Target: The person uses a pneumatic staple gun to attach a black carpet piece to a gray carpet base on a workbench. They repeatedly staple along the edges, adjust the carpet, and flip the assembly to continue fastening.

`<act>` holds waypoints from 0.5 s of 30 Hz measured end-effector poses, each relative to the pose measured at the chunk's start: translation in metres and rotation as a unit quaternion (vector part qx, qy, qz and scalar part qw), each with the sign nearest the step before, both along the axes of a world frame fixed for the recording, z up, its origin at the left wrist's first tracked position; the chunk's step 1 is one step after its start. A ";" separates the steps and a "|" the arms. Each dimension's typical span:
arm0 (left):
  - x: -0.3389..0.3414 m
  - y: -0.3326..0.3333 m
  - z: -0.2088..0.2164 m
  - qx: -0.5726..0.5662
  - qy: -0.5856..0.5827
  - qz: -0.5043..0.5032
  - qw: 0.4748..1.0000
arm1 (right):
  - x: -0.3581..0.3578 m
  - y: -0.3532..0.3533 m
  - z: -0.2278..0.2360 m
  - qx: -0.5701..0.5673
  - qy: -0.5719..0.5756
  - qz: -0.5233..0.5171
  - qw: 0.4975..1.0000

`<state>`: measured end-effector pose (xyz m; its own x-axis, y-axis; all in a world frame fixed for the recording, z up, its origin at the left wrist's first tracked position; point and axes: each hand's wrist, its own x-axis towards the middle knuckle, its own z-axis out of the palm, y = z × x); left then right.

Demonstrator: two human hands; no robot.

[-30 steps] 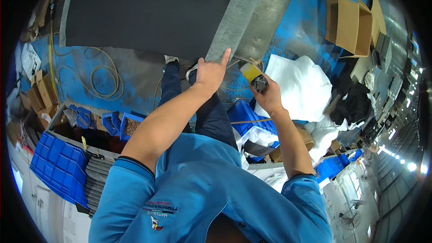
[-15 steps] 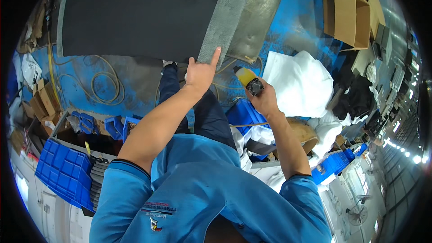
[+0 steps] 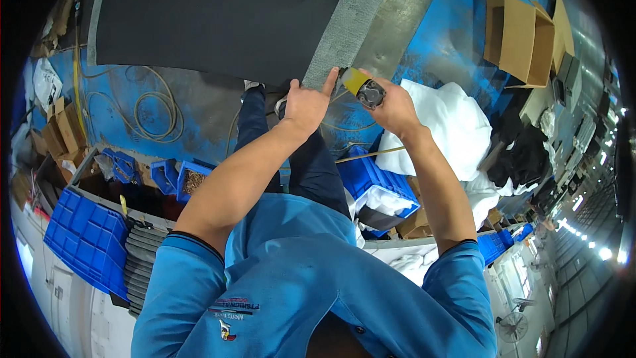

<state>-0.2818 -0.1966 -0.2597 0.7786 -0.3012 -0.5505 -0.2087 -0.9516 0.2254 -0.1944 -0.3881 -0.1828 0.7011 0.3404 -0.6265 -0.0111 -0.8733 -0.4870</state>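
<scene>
A large black sheet (image 3: 212, 20) with a curved far edge lies on a grey textured panel (image 3: 344, 40) in front of me. My left hand (image 3: 307, 111) is at the near right corner of both, thumb and index finger stretched apart, the other fingers curled; it holds nothing that I can see. In my right hand (image 3: 397, 109) is a yellow and black hand tool (image 3: 358, 82), which looks like a pneumatic staple gun. Its nose reaches the panel's near edge, right beside my left index fingertip. Whether the nose touches the panel cannot be made out.
Coiled yellowish hose (image 3: 159, 113) lies on the blue floor at left. White padded material (image 3: 444, 126) is heaped at right, with an open cardboard box (image 3: 520, 40) beyond. Blue bins (image 3: 374, 185) stand near my legs, and a larger blue crate (image 3: 89, 242) is at lower left.
My right hand has brought the tool left and up to my left fingertip at the panel's edge. My left hand has shifted slightly right, and the whole view has moved a little.
</scene>
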 end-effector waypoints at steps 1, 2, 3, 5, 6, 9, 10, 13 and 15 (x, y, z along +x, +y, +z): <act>0.001 0.001 0.001 0.000 0.004 0.000 1.000 | 0.002 0.002 0.001 -0.005 0.001 0.006 1.000; 0.001 0.001 0.001 0.000 0.009 0.000 1.000 | 0.003 0.004 0.002 -0.011 0.002 0.011 1.000; 0.001 0.001 0.002 -0.003 0.014 0.000 1.000 | 0.005 0.004 0.004 -0.015 0.006 0.015 1.000; 0.002 0.001 0.004 -0.007 0.023 0.000 1.000 | 0.007 0.007 0.008 -0.022 0.013 0.021 0.999; 0.002 0.001 0.005 -0.010 0.023 0.003 1.000 | 0.009 0.009 0.011 -0.033 0.020 0.029 0.999; 0.003 0.002 0.006 -0.014 0.028 0.007 0.999 | 0.012 0.014 0.012 -0.049 0.024 0.046 0.997; 0.003 0.001 0.007 -0.014 0.030 0.007 0.999 | 0.011 0.012 0.008 -0.045 0.011 0.049 0.998; 0.004 0.002 0.007 -0.019 0.033 0.015 0.999 | 0.009 0.010 0.007 -0.044 -0.002 0.041 0.998; 0.004 0.001 0.007 -0.021 0.026 0.018 0.999 | 0.006 0.007 0.008 -0.029 -0.001 0.013 0.999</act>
